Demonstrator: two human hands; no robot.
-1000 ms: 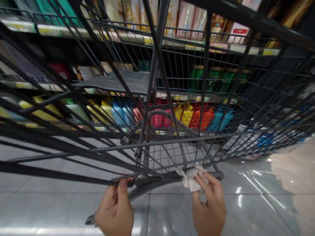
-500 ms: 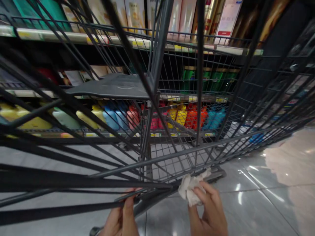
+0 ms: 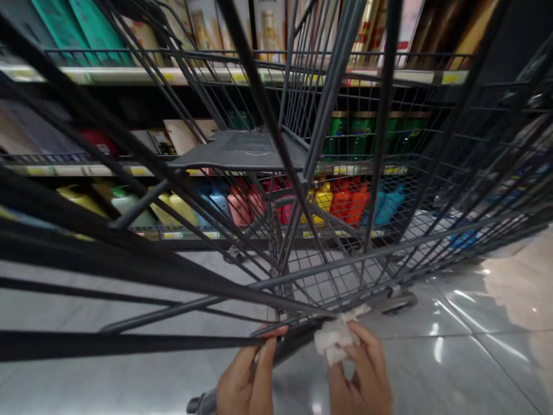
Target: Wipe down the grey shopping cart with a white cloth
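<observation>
A dark grey shopping cart with wire-mesh sides fills the view at close range. At the bottom centre my left hand is closed on the end of one of its low bars, thumb on the near side and fingertips behind. To its right, my right hand pinches a crumpled white tissue. That tissue touches the cart's lower frame rail, where several bars meet. Inside the cart, a flat grey plastic seat flap juts out.
Behind the cart stand store shelves with bottles and boxes. Coloured pump bottles line the bottom shelf. Shiny grey floor tiles lie below. A cart wheel part shows at the lower left.
The cart and shelves have shifted right in view. My left hand has come nearer to my right hand, still on the bar. The tissue stays in my right hand along the rail.
</observation>
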